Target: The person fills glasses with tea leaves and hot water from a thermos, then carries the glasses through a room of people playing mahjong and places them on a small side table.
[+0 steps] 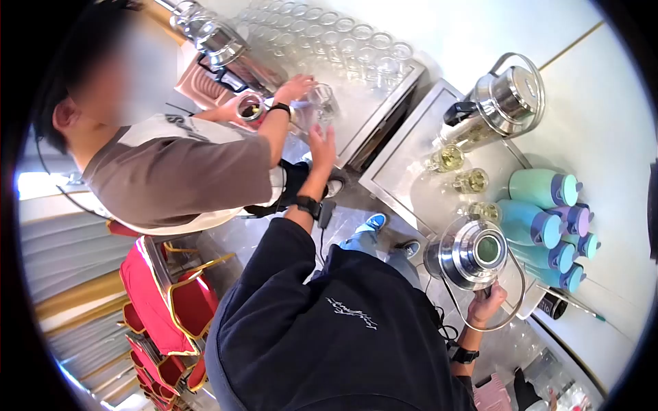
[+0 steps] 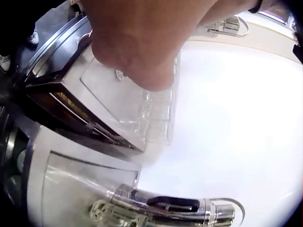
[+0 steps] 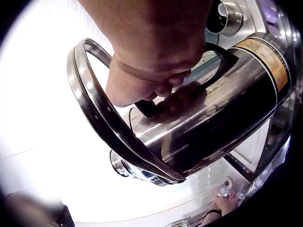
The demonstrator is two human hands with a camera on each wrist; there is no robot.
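My right hand [image 1: 488, 305] grips the black handle of a steel jug [image 1: 467, 257]; the right wrist view shows this hand [image 3: 147, 66] above the tilted jug [image 3: 213, 118] with its hoop-shaped bail. Close by the jug's far side is a glass [image 1: 484, 212] with greenish contents; two similar glasses [image 1: 470, 181] [image 1: 447, 157] stand farther along. My left hand [image 1: 321, 147] holds a clear glass [image 1: 323, 106] low down, beside another person's hand [image 1: 296, 87]. In the left wrist view the fingers of my left hand [image 2: 137, 52] are mostly hidden.
Rows of clear glasses [image 1: 336, 38] stand on the far counter. A second steel jug [image 1: 504, 103] is at upper right, with green and blue bottles [image 1: 534, 222] below it. The other person [image 1: 185, 171] stands at left, holding a jar [image 1: 251, 108]. A gap separates the counters.
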